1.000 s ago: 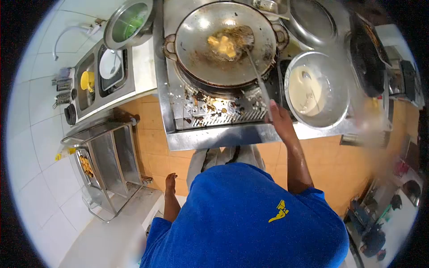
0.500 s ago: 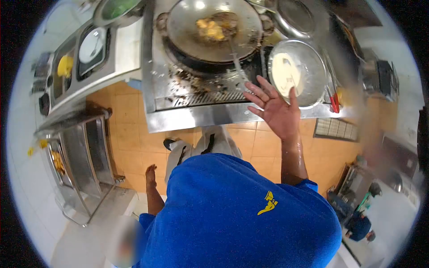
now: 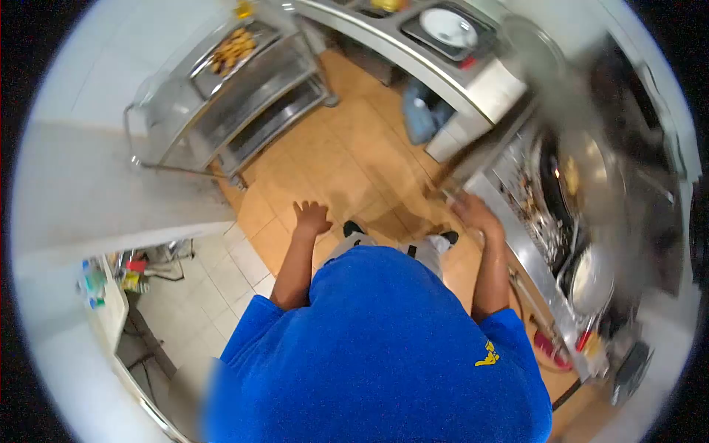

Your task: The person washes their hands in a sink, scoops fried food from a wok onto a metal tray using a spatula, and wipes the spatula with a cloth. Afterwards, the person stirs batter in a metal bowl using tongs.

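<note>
My left hand (image 3: pixel 312 217) hangs over the orange tiled floor with its fingers spread and nothing in it. My right hand (image 3: pixel 476 213) is beside the front edge of the stove (image 3: pixel 509 244). Its fingers are blurred but look stretched out, and I make out nothing held in them. On the stove stands a large wok (image 3: pixel 600 173) with yellow food (image 3: pixel 571 175) inside. Nearer the stove's front end is a metal bowl (image 3: pixel 593 280) with something pale in it.
A steel trolley (image 3: pixel 258 111) stands at the upper left, carrying a tray of browned food pieces (image 3: pixel 233 50). Along the top runs a counter (image 3: pixel 413 63) with a white plate (image 3: pixel 448 28) on a dark tray. A blue plastic container (image 3: pixel 419 114) is below it. Red-handled tongs (image 3: pixel 583 340) lie by the bowl.
My view has turned left, so the stove now lies on my right and the trolley ahead. My right hand has moved back from above the bowl and wok. My left hand has come forward.
</note>
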### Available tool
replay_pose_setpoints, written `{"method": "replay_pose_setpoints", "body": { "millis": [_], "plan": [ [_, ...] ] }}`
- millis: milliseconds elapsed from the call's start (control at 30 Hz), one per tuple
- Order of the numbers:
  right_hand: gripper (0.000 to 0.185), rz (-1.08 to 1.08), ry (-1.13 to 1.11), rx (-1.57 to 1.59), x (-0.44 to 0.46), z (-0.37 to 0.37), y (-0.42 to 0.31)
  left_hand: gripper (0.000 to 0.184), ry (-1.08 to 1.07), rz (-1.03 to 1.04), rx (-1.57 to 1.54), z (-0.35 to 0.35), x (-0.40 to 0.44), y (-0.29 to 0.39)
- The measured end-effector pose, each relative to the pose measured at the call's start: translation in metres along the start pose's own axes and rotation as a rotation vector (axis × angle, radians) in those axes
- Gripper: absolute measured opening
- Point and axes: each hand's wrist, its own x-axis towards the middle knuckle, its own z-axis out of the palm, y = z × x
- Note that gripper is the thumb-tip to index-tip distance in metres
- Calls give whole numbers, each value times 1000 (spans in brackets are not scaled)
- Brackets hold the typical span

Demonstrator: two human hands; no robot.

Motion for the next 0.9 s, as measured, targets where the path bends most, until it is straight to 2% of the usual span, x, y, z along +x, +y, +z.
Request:
{"method": "replay_pose_setpoints", "body": {
  "millis": [33,67,100,167,233,300,367,467,567,667,767,800,833,867,900],
  "plan": [
    [48,-71,-12,-84,31,33,22,39,-128,20,-225,20,1,-25],
    [45,-142,-23,-163,54,56,33,37,-59,97,-815,69,4,-54],
    [43,-130,-14,-7,66,66,13,35,-5,100,-1160,79,-13,-67],
    [41,-90,-22,304,81,84,-20,34,-133,-187,-1732,95,-56,-94],
    [40,-97,-166,255,100,97,-24,32,-29,-426,-1894,170,-76,-129],
    [39,-93,-301,88,134,96,-28,32,447,-391,-2108,303,-95,-160],
    [40,-72,-424,-199,161,93,-32,32,485,-742,-1709,372,-126,-163],
    [42,-136,-214,-55,192,81,-55,32,230,-1371,-2365,328,-173,-137],
    [40,-297,-70,147,198,69,-109,34,-71,-1252,-2179,325,-189,-115],
    [40,-253,-187,278,206,68,-119,32,-244,-1093,-1923,308,-179,-98],
    [34,-214,-233,424,221,74,-74,30,-187,-968,-1878,286,-138,-91],
    [31,-337,-188,249,231,75,-42,30,-131,-963,-1870,277,-117,-89],
    [30,-371,-187,253,230,69,-30,30,-77,-961,-1860,266,-103,-92],
    [30,-405,-187,257,229,64,-19,33,51,-743,-1949,273,-90,-99],
    [30,-344,-233,433,216,47,-25,38,182,-518,-2017,283,-75,-106]
  ]
}}
